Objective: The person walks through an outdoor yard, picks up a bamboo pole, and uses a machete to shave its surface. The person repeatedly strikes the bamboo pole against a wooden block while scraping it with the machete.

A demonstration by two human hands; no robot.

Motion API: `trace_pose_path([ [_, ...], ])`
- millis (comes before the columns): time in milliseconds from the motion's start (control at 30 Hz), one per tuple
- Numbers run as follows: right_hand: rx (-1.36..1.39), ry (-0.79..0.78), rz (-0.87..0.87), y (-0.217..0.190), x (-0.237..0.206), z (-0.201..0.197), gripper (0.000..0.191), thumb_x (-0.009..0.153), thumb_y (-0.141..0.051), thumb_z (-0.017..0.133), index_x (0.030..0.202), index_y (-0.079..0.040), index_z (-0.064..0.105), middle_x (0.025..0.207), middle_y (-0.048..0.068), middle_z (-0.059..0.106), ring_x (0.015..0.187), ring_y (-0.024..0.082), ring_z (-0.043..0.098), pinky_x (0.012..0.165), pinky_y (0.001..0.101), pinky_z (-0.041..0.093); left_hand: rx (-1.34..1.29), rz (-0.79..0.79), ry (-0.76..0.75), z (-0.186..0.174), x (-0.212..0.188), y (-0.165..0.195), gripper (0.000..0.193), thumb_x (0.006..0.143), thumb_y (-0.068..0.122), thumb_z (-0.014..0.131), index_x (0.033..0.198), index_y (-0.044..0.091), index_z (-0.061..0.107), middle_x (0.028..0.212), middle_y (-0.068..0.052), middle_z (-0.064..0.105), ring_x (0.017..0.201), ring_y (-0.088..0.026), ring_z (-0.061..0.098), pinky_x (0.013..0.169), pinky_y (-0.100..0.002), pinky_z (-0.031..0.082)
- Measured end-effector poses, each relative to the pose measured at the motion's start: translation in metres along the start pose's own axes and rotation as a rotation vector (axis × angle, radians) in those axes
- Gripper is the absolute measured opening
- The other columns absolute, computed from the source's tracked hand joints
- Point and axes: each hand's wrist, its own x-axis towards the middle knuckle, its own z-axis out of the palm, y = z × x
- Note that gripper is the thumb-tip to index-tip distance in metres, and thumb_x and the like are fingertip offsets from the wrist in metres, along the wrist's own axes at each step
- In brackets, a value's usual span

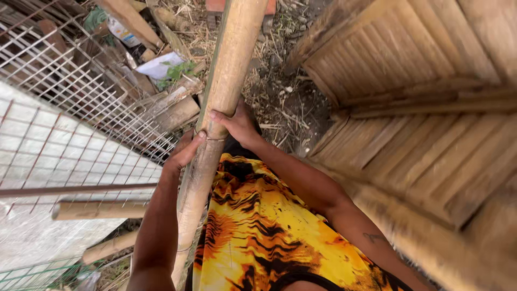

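A thick bamboo pole runs upright through the middle of the head view, tan with a green streak. My left hand presses against its left side with the thumb on the pole. My right hand wraps its fingers over the pole from the right, just above the left hand. Both hands grip it near a node ring. My yellow and black patterned shirt fills the lower middle.
A wire mesh panel leans at the left over a pale sheet. Two shorter bamboo poles stick out low left. A slatted bamboo wall fills the right. Dirt ground with straw, wood scraps and litter lies beyond.
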Motion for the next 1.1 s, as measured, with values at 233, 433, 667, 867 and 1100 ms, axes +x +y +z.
trace_pose_path([
  [233, 0.049, -0.024, 0.089, -0.006, 0.223, -0.062, 0.071, 0.09, -0.018, 0.08, 0.142, -0.003, 0.034, 0.128, 0.012, 0.056, 0.117, 0.022, 0.06, 0.097, 0.0391, 0.054, -0.14, 0.034, 0.014, -0.04, 0.189, 0.049, 0.089, 0.092, 0.069, 0.05, 0.147, -0.002, 0.05, 0.137, -0.021, 0.063, 0.124, -0.03, 0.057, 0.104, -0.043, 0.045],
  [433, 0.182, 0.017, 0.097, -0.072, 0.41, -0.103, 0.064, 0.089, -0.014, 0.076, 0.138, -0.003, 0.038, 0.122, 0.015, 0.063, 0.107, 0.024, 0.066, 0.091, 0.0404, 0.059, -0.119, -0.04, 0.108, -0.078, 0.314, 0.121, 0.088, 0.089, 0.066, 0.056, 0.151, 0.004, 0.045, 0.141, -0.018, 0.06, 0.128, -0.029, 0.055, 0.106, -0.043, 0.043],
  [667, 0.249, 0.113, 0.08, -0.11, 0.535, -0.098, 0.064, 0.092, -0.018, 0.076, 0.142, -0.005, 0.039, 0.125, 0.012, 0.061, 0.111, 0.022, 0.061, 0.096, 0.038, 0.054, -0.117, -0.089, 0.204, -0.116, 0.397, 0.215, 0.094, 0.082, 0.07, 0.062, 0.15, 0.007, 0.047, 0.134, -0.018, 0.065, 0.12, -0.028, 0.062, 0.102, -0.043, 0.047],
  [867, 0.341, 0.002, 0.086, -0.125, 0.636, -0.12, 0.067, 0.094, -0.023, 0.077, 0.145, -0.004, 0.038, 0.131, 0.014, 0.056, 0.117, 0.025, 0.058, 0.101, 0.0411, 0.052, -0.22, -0.179, 0.263, -0.136, 0.477, 0.264, 0.095, 0.078, 0.068, 0.065, 0.149, 0.007, 0.048, 0.128, -0.019, 0.07, 0.115, -0.03, 0.068, 0.101, -0.043, 0.052],
  [1100, 0.431, -0.191, 0.14, -0.151, 0.81, -0.163, 0.081, 0.09, -0.03, 0.077, 0.151, -0.006, 0.032, 0.137, 0.014, 0.052, 0.124, 0.028, 0.055, 0.104, 0.0451, 0.05, -0.029, 0.048, 0.473, -0.169, 0.618, 0.326, 0.092, 0.085, 0.07, 0.062, 0.147, 0.002, 0.052, 0.139, -0.022, 0.062, 0.13, -0.034, 0.059, 0.109, -0.043, 0.044],
])
